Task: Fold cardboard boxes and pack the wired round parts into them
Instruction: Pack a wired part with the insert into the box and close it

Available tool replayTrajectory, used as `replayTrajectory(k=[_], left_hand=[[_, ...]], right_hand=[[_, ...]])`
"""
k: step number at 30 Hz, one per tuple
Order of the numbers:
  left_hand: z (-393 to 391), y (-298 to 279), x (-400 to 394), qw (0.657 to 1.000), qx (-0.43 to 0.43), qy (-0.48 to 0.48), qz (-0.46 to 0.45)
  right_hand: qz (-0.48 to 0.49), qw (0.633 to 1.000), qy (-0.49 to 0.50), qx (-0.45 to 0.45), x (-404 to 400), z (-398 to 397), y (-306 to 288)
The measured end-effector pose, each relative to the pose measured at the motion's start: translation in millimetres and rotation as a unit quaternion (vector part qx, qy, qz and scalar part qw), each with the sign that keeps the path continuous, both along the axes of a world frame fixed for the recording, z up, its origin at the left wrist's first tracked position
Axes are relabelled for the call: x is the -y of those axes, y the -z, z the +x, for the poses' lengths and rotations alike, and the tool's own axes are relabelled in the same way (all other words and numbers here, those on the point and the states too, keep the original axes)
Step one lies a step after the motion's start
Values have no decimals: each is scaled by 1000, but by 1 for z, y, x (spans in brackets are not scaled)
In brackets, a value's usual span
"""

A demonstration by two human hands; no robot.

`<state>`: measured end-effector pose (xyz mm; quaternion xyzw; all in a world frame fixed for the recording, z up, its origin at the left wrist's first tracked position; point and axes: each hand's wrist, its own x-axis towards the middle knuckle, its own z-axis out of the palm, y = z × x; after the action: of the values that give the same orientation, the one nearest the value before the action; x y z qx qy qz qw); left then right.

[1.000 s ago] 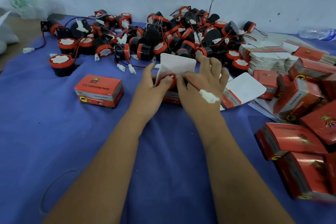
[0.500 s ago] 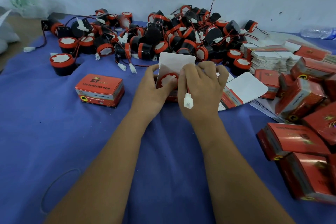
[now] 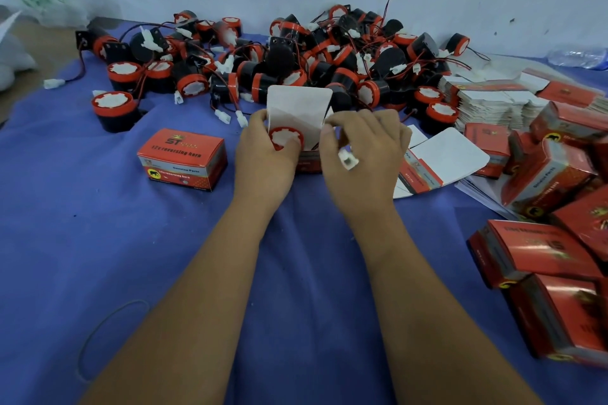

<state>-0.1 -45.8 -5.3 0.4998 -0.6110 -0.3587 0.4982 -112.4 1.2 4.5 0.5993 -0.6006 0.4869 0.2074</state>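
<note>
Horn [image 3: 285, 138], red-rimmed with white face, in open red box [image 3: 307, 164], left hand [image 3: 263, 154] fingers grasping it, right hand [image 3: 365, 154] pinching flap [image 3: 297, 108].

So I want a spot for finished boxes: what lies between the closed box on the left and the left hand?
Head view: only bare blue cloth between the closed box and the left hand.

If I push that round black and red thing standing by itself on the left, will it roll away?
Probably not while it stands. The lone round part sits upright on a flat end on the blue cloth, so a push would likely slide or tip it. Once on its side, its round body could roll, as with others in the pile. Its trailing wire may drag and slow it.
</note>
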Motion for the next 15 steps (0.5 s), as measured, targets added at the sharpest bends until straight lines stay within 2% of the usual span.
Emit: replayTrajectory(k=[2, 4, 5, 7, 10, 11, 12, 15], left_hand=[[1, 0, 2, 999, 15, -33, -8], [1, 1, 3, 999, 23, -46, -5], [1, 1, 3, 999, 24, -46, -3], [1, 2, 4, 999, 26, -42, -1], [2, 1, 3, 999, 30, -38, -6], [2, 1, 4, 999, 31, -34, -6], [2, 2, 4, 999, 30, -26, -5], [2, 1, 4, 1000, 16, 22, 1]], right_hand=[[-44, 981, -60, 177, 0, 3, -5], [-18, 929, -125, 349, 0, 4, -11], [-12, 902, -149, 405, 1, 2, -11], [3, 873, -171, 456, 1, 0, -14], [30, 814, -256, 521, 0, -1, -14], [48, 813, -257, 521, -1, -1, -14], [62, 831, -241, 498, -1, 0, -14], [88, 922, -136, 353, 3, 3, -11]])
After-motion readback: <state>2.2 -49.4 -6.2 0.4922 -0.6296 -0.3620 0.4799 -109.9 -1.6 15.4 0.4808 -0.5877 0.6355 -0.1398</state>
